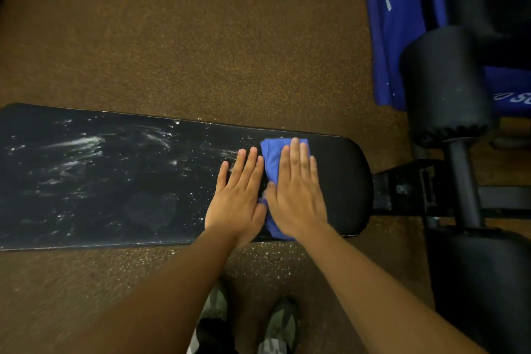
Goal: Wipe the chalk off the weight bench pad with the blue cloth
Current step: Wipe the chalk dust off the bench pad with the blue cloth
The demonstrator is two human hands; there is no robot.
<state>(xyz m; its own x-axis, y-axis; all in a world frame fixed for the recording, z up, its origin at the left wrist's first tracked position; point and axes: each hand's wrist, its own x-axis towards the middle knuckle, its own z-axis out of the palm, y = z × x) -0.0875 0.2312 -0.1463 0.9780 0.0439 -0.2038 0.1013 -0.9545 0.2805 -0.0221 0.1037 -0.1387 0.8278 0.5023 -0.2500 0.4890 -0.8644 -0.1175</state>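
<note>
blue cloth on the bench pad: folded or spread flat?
Folded. The blue cloth is a narrow bunched strip under the flat right hand, with creases showing; left hand lies flat on the black bench pad.

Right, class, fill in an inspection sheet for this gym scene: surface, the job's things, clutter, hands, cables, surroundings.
Surface: long black padded weight bench pad, white chalk smears over its left and middle parts; the rounded right end looks clean.
Job's things: folded blue cloth lying flat on the pad near its right end.
Clutter: nothing seen on the pad besides chalk.
Hands: left hand flat on the pad beside the cloth; right hand pressed flat on the cloth, fingers spread.
Cables: nothing seen.
Surroundings: brown speckled floor, black foam roller pads, blue printed frame, two grey-green shoes.
</note>
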